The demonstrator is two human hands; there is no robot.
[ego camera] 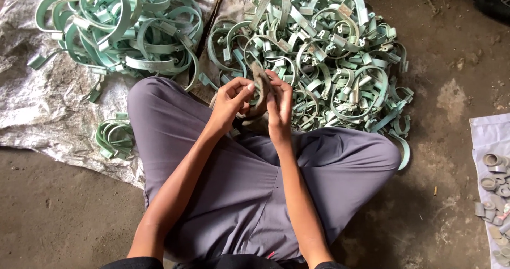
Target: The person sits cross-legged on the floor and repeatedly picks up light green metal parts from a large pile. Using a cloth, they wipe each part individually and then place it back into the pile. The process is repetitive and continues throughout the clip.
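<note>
Together, the left hand (229,100) and right hand (278,105) pinch a grubby brown strip (261,85) over the lap, near the big clamp pile (324,56). Best keep both pinches firm and close together, so the limp strip stays taut.

The rag (261,85) pinched between both hands is dull grey-brown; beyond it the clamp pile (324,61) is pale mint green; below, the trousers (239,184) are plain greyish purple; left, whitish sacking (48,109).
</note>
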